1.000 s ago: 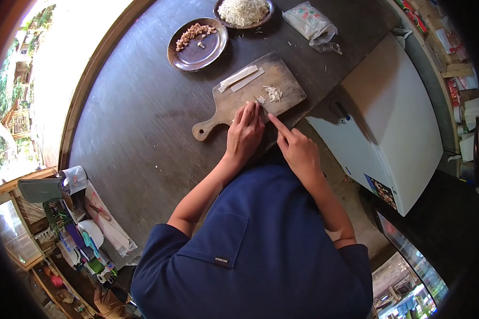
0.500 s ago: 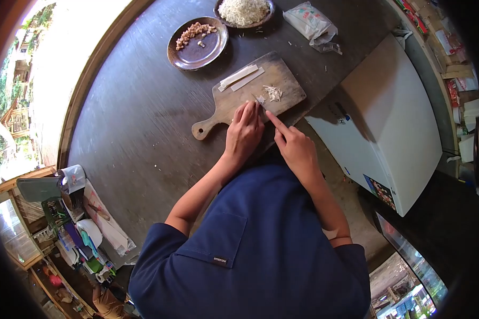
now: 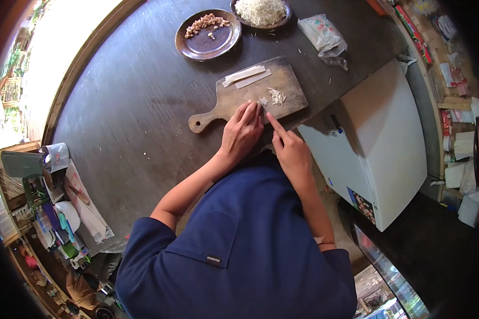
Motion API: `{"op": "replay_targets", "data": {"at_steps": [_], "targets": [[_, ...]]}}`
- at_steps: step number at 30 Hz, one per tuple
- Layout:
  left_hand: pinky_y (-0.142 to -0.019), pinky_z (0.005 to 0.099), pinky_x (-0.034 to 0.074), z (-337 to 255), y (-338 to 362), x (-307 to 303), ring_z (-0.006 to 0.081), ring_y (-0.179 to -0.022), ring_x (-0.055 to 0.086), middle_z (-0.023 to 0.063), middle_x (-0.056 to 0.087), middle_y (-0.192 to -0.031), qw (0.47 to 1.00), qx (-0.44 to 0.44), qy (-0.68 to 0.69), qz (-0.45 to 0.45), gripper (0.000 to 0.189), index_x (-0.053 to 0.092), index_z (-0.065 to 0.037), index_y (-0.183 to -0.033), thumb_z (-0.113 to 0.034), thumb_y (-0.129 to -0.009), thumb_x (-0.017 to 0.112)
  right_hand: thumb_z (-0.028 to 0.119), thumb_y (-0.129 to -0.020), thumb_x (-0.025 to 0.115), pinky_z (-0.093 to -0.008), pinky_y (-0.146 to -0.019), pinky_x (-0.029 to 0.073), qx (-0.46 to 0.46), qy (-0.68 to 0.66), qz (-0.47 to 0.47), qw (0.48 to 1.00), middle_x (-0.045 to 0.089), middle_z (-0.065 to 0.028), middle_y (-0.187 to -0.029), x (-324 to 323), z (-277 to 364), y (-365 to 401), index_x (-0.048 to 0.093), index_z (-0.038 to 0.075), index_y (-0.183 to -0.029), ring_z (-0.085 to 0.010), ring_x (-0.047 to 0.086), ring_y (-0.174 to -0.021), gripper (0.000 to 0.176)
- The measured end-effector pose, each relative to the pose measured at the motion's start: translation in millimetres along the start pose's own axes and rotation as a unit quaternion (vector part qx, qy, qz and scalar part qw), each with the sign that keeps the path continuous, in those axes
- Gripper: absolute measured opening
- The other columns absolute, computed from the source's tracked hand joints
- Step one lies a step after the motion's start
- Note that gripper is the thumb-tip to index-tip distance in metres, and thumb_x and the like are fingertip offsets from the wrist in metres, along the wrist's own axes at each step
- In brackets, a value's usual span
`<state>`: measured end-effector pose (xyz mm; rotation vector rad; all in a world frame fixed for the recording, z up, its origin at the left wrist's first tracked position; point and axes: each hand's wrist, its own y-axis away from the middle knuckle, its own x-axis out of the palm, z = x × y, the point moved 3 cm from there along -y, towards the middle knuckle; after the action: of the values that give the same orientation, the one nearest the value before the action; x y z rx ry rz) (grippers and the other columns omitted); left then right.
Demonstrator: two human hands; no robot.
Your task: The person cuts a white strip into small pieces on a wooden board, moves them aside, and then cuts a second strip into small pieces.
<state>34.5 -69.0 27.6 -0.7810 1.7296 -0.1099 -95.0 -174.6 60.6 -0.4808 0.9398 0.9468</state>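
A wooden cutting board (image 3: pixel 234 103) with a handle lies on the dark table. My left hand (image 3: pixel 242 132) presses its bunched fingers down at the board's near edge; whatever they hold is hidden. Just right of them, my right hand (image 3: pixel 294 157) is closed on a knife (image 3: pixel 261 108), forefinger stretched along it; its handle is covered by the hand. Finely cut pale slivers (image 3: pixel 277 97) lie in a small heap beyond the blade. Toward the board's far side rest pale flat strips (image 3: pixel 246 75).
Behind the board stand a brown plate (image 3: pixel 210 50) with small brownish pieces and a bowl of pale shreds (image 3: pixel 261 11). A plastic bag (image 3: pixel 324 36) lies at the far right. A white chest freezer (image 3: pixel 367 154) adjoins the table; utensils (image 3: pixel 64 218) crowd the left side.
The view has shifted and turned slightly. Both hands stay at the board's near edge, and the knife has moved only a little beside the left fingers.
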Motion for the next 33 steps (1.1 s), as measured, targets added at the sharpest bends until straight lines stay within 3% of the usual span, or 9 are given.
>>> {"op": "replay_targets", "data": {"at_steps": [6,13,17,33], "targets": [[-0.107,0.0380,0.054,-3,0,-1,0.0306,-0.127,0.062,0.0166,0.065,-0.131,1.000,-0.010,-0.011,-0.009,0.045,0.068,0.008,-0.130,-0.008,-0.088,0.071,0.027,-0.106,0.059,-0.0548,-0.066,0.058,0.027,-0.008,0.023,0.999,0.062,-0.0146,-0.077,-3,-6,22,0.049,0.048,-0.158,-0.0414,0.069,-0.072,0.057],[-0.111,0.0374,0.051,0,4,3,0.0308,-0.130,0.060,0.0164,0.065,-0.132,1.000,-0.002,-0.023,0.009,0.045,0.067,0.009,-0.131,-0.009,-0.090,0.070,0.025,-0.107,0.058,-0.0530,-0.065,0.057,-0.013,-0.038,0.011,0.999,0.062,-0.0140,-0.076,0,0,1,0.051,0.043,-0.158,-0.0401,0.068,-0.070,0.055],[-0.112,0.0377,0.051,0,5,4,0.0308,-0.132,0.059,0.0168,0.065,-0.133,1.000,0.001,-0.023,0.001,0.044,0.066,0.010,-0.131,-0.009,-0.091,0.070,0.025,-0.107,0.058,-0.0526,-0.064,0.057,0.019,0.016,0.044,0.999,0.062,-0.0136,-0.076,-8,-1,19,0.050,0.044,-0.158,-0.0387,0.068,-0.067,0.056],[-0.110,0.0367,0.052,-2,5,4,0.0312,-0.131,0.059,0.0183,0.065,-0.131,1.000,-0.008,-0.008,-0.005,0.046,0.066,0.011,-0.130,-0.010,-0.090,0.071,0.028,-0.106,0.058,-0.0533,-0.064,0.058,0.005,-0.003,0.012,1.000,0.064,-0.0156,-0.077,4,-6,16,0.048,0.045,-0.159,-0.0410,0.068,-0.067,0.057]]}}
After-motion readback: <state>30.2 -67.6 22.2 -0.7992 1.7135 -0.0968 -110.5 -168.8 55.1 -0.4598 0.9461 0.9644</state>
